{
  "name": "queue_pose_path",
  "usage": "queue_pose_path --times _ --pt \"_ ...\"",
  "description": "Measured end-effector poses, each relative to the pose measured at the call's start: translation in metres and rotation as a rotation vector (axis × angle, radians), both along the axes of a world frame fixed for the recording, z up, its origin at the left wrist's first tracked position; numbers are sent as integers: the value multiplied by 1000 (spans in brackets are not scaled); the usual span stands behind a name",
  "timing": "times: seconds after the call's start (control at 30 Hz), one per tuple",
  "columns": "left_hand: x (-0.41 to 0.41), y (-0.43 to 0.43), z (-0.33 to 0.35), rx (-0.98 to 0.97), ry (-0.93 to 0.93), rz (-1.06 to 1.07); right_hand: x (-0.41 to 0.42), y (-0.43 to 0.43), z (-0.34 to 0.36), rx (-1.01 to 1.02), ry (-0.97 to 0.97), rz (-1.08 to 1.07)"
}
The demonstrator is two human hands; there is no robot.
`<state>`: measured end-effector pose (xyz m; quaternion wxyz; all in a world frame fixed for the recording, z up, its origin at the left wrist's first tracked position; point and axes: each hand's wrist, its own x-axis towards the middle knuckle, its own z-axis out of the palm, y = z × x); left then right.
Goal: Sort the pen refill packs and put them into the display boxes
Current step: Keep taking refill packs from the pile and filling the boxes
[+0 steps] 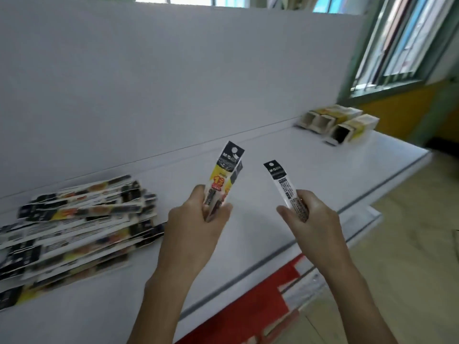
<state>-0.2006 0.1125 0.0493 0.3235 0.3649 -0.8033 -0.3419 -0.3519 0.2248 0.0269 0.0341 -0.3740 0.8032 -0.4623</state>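
My left hand (196, 219) grips a small bunch of pen refill packs (224, 175) by their lower ends, printed fronts in black, yellow and red pointing up. My right hand (310, 217) holds a single refill pack (280, 180) upright with its white text-covered back toward me. A loose pile of several more refill packs (74, 219) lies on the white shelf (273, 170) at the left. Three open display boxes (340, 122) lie on their sides at the far right end of the shelf, apart from both hands.
A white back panel (173, 83) rises behind the shelf. The shelf's front edge (347, 207) runs diagonally to the right, with a red sheet (260, 301) and a lower shelf lip beneath it. Barred windows and a tiled floor (409, 244) are at the right.
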Motion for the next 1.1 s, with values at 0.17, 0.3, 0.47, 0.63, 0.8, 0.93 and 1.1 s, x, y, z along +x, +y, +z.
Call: queue_pose_path --times 0.17,0.3,0.47,0.63,0.8,0.93,1.1 --pt "-96 52 -11 26 -76 -154 -84 73 -6 28 9 -151" --pt "-167 98 -18 96 -14 -281 -137 130 -15 28 -37 -211" --pt "-239 138 -25 163 -36 -361 -192 180 -21 58 -60 -257" --pt "-295 149 -23 204 -5 -368 -239 191 -21 47 -68 -250" --pt "-350 134 -17 233 7 -446 -295 171 -18 50 -17 -207" --pt "-402 103 -15 170 -7 -358 -350 136 -7 3 19 -162" --pt "-457 73 -10 86 -127 -172 -415 103 9 23 -7 -92"
